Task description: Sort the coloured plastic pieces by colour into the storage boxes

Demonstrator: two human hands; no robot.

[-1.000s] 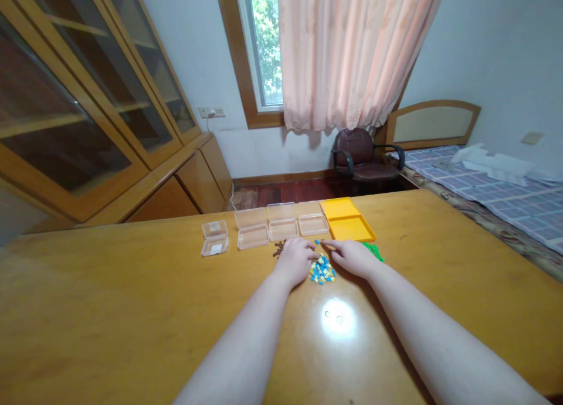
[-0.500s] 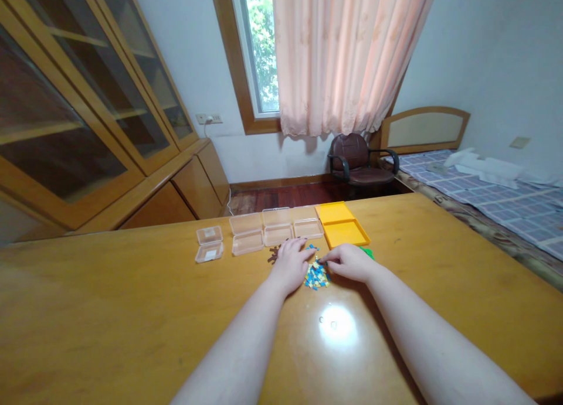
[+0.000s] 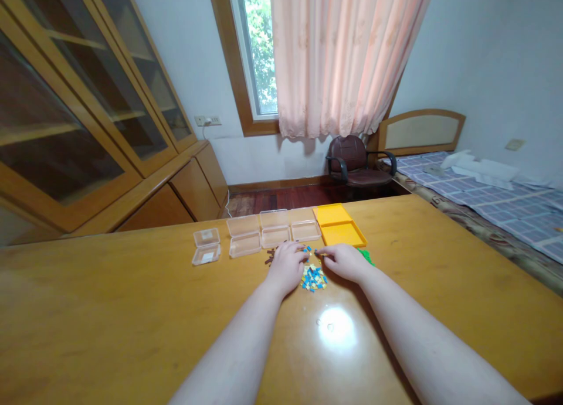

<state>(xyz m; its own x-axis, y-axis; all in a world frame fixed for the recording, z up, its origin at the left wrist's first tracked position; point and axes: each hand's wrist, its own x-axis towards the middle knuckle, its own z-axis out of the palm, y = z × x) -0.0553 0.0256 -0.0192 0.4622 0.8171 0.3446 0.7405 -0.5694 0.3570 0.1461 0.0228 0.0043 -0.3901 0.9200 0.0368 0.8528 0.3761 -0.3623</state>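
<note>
A pile of small flat blue and pale yellow pieces lies on the table between my hands. My left hand rests palm down at its left, fingers loosely apart and holding nothing I can see. Its fingertips reach a smaller group of blue pieces just beyond the pile. My right hand is on the other side, index finger stretched out to this group and the other fingers curled under. No piece shows in its grasp. Brown pieces, partly hidden, lie by my left hand; green pieces lie behind my right.
Beyond my hands stand open clear plastic boxes in a row, with a smaller clear box at left. An open yellow case stands at right. The wooden table has a bright glare near me; a chair and bed are behind.
My right index finger has moved from the top of the mixed pile away to the smaller blue group. My left hand has stayed nearly in place; the view has shifted slightly.
</note>
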